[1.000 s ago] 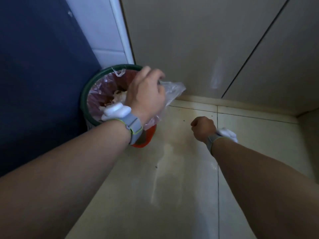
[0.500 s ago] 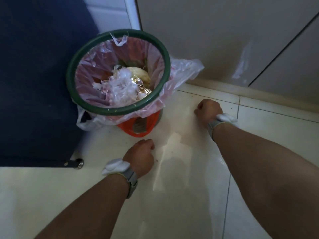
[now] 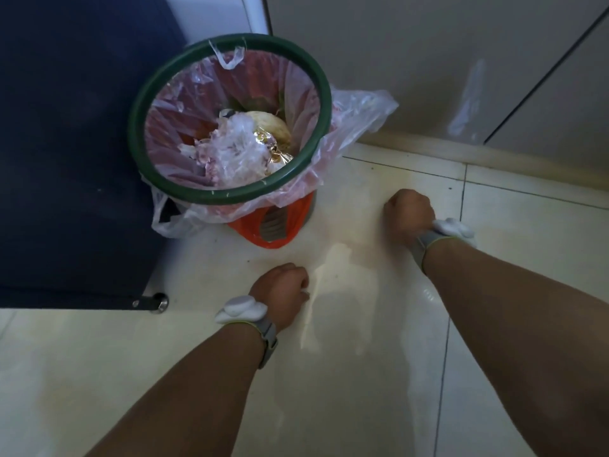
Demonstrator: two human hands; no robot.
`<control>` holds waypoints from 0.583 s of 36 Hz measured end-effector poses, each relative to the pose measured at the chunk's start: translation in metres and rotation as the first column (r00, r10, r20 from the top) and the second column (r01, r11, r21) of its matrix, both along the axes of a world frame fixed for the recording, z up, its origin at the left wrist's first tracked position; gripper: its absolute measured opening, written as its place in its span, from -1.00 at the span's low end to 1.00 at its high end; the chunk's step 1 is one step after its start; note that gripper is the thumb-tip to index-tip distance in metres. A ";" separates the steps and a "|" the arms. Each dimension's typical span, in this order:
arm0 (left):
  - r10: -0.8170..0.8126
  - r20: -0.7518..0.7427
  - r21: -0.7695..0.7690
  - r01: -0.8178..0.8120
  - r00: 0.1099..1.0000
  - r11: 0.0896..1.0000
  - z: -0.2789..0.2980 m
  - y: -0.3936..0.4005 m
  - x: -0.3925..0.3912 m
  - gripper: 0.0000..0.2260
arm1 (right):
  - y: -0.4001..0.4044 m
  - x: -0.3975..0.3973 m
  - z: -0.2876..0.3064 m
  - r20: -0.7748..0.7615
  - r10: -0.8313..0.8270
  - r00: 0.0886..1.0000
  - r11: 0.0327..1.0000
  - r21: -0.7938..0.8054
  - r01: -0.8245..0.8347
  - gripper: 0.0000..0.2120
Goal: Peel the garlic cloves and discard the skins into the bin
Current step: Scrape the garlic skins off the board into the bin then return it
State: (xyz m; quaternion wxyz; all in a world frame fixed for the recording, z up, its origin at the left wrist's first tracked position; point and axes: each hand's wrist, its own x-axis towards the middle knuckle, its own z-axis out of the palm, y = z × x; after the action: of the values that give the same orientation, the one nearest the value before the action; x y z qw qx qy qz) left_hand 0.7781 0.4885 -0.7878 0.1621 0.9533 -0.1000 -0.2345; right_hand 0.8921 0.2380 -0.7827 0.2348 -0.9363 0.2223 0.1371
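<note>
The bin [image 3: 230, 195] has a dark green rim and a pink plastic liner and stands on the floor at upper left. Pale garlic skins [image 3: 230, 150] lie on the rubbish inside it. My left hand [image 3: 280, 288] hangs below the bin, over the floor, with fingers loosely curled and nothing seen in it. My right hand [image 3: 408, 212] is to the right of the bin, curled into a fist with its back toward me; its palm is hidden. No garlic cloves are in view.
A dark blue panel [image 3: 66, 159] with a metal foot [image 3: 158, 301] stands left of the bin. An orange bag [image 3: 273, 225] shows under the liner. A grey wall [image 3: 395, 61] rises behind; pale glossy floor tiles [image 3: 329, 374] spread below my arms.
My left hand was over the bin's mouth a second ago; it has drawn back and down to the floor side. The view has tilted down, showing the whole bin. My right hand stays fisted.
</note>
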 end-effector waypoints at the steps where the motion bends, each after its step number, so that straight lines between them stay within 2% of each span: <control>1: -0.006 -0.005 0.010 0.006 1.000 1.000 0.002 -0.002 0.001 -0.84 | -0.003 -0.005 0.002 0.040 -0.034 0.999 0.999 0.044 0.033 -0.74; 5: -0.090 -0.087 0.049 0.095 0.992 0.994 -0.002 -0.002 0.004 -0.87 | -0.010 -0.007 0.032 0.239 -0.167 0.957 0.960 0.262 0.102 -0.84; 8: -0.106 -0.164 0.078 0.120 0.981 0.990 -0.006 -0.004 0.004 -0.75 | 0.002 0.006 0.081 0.432 -0.238 0.870 0.938 0.335 0.090 -0.94; 11: -0.149 -0.155 0.198 0.178 0.977 0.964 0.020 -0.019 -0.003 -0.81 | 0.032 0.020 0.135 0.622 -0.165 0.766 0.942 0.329 -0.064 -0.92; 14: -0.132 -0.123 0.147 0.150 0.984 0.978 0.053 -0.020 -0.015 -0.88 | 0.079 0.025 0.193 0.756 -0.045 0.653 0.934 0.264 -0.241 -0.93; 16: -0.143 -0.107 0.012 0.146 0.984 0.989 0.084 -0.012 -0.024 -0.91 | 0.110 0.023 0.223 0.791 0.052 0.610 0.922 0.197 -0.334 -0.93; 17: -0.168 -0.076 -0.063 0.164 0.983 0.984 0.111 -0.002 -0.027 -0.91 | 0.128 0.024 0.235 0.778 0.100 0.621 0.907 0.186 -0.379 -0.93; 19: -0.247 0.069 -0.224 0.257 0.966 0.940 0.160 0.005 -0.032 -0.88 | 0.143 0.028 0.234 0.671 0.215 0.710 0.897 0.153 -0.415 -0.92; 21: -0.234 0.308 -0.331 0.334 0.922 0.882 0.217 0.020 -0.023 -0.88 | 0.154 0.032 0.238 0.549 0.320 0.772 0.896 0.090 -0.436 -0.91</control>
State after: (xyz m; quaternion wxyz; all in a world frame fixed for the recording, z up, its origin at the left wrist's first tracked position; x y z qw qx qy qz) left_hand 0.7553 0.5086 -0.5704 0.2912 0.9011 -0.3032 -0.1058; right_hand 0.9242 0.3923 -0.5450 0.3520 -0.9326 -0.0593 -0.0537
